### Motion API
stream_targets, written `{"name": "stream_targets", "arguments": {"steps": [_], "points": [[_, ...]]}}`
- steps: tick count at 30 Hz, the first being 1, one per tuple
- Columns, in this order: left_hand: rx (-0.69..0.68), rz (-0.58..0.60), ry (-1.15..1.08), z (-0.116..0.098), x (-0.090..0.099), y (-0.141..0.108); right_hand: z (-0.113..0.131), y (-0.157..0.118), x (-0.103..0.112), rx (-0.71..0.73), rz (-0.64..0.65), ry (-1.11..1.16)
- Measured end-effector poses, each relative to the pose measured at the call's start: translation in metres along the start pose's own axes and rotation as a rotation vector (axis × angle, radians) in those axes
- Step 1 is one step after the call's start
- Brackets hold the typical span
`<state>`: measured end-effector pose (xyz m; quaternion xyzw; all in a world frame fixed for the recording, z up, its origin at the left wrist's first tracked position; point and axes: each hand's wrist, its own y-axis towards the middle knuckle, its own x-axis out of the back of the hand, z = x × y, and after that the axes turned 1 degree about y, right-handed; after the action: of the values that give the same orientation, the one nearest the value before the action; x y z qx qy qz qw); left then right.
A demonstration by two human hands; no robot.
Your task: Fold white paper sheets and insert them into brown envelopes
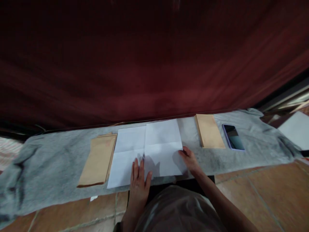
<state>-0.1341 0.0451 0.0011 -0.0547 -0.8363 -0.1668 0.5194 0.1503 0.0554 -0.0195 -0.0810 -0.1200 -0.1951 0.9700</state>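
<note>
Two white sheets of paper with fold creases lie side by side on a grey cloth. The right sheet of paper meets or slightly overlaps the left sheet of paper; which one is on top is hard to make out. My left hand rests flat on the lower part of the left sheet, near the seam, fingers stretched out. At the outer edge of the right sheet, my right hand has its fingers curled and pinching the paper's side.
Left of the sheets lies a stack of brown paper envelopes. Another brown envelope stack and a phone lie to the right. The grey cloth covers a narrow bench before a dark red curtain. Tiled floor shows below.
</note>
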Motion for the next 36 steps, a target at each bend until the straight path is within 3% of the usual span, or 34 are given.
{"name": "stream_targets", "arguments": {"steps": [4,7,10,15,20,24,27,36], "points": [[-0.118,0.086,-0.027,-0.031,-0.015,0.015,-0.018,-0.002,0.041,-0.02,-0.064,-0.061],[-0.238,0.159,-0.017,-0.056,-0.03,0.022,-0.019,0.001,0.05,-0.004,-0.06,-0.168],[-0.316,0.22,0.004,-0.069,-0.045,0.029,-0.011,0.003,0.049,0.063,-0.124,-0.439],[-0.344,0.272,0.119,-0.071,-0.059,0.04,0.001,-0.001,0.041,0.289,-0.2,-0.854],[-0.319,0.227,0.171,-0.085,-0.063,0.063,0.002,-0.004,0.004,0.491,-0.031,-0.881],[-0.33,0.218,0.17,-0.09,-0.071,0.086,0.001,0.001,-0.018,0.5,0.057,-0.958],[-0.285,0.201,0.167,-0.085,-0.077,0.089,-0.002,0.003,-0.016,0.461,0.0,-1.007],[-0.128,0.087,0.14,-0.076,-0.076,0.073,-0.025,-0.006,0.02,0.414,-0.112,-0.989]]}}
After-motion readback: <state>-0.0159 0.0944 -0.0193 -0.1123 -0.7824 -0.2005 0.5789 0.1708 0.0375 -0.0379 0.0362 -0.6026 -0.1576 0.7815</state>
